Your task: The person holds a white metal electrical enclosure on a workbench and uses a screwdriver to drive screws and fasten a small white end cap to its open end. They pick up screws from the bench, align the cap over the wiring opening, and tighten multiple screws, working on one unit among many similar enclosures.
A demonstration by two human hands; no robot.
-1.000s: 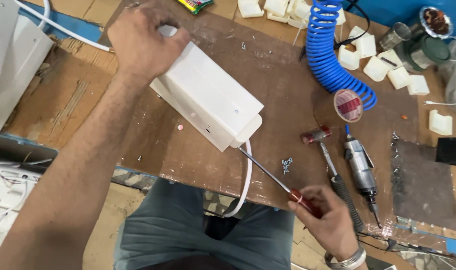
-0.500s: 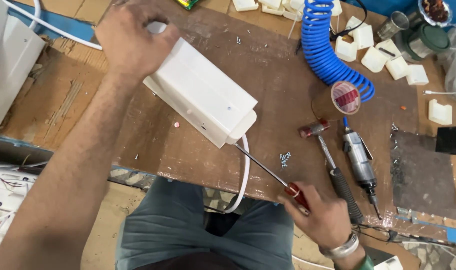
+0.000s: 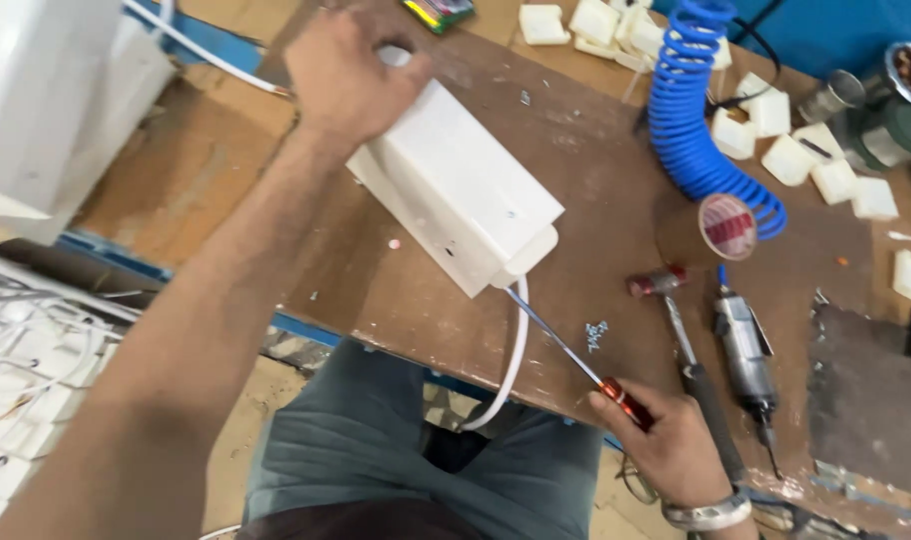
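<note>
My left hand (image 3: 346, 75) presses down on the far end of a long white plastic housing (image 3: 456, 185) that lies slantwise on the brown workbench (image 3: 596, 190). In my right hand (image 3: 666, 440), near the bench's front edge, is a screwdriver with a red handle (image 3: 626, 402). Its thin shaft (image 3: 551, 335) runs up to the left, and the tip meets the housing's near end. A white cable (image 3: 511, 370) hangs from that end down over the bench edge toward my lap.
A blue coiled air hose (image 3: 691, 110), a round roll with red stripes (image 3: 728, 226), a small hammer (image 3: 671, 300) and a grey pneumatic tool (image 3: 744, 350) lie right of the housing. Several white plastic pieces (image 3: 786, 150) are scattered at the back. A small pile of screws (image 3: 597, 335) lies by the shaft.
The view has shifted slightly. My hands keep their grips, and the screwdriver tip stays at the housing's near end.
</note>
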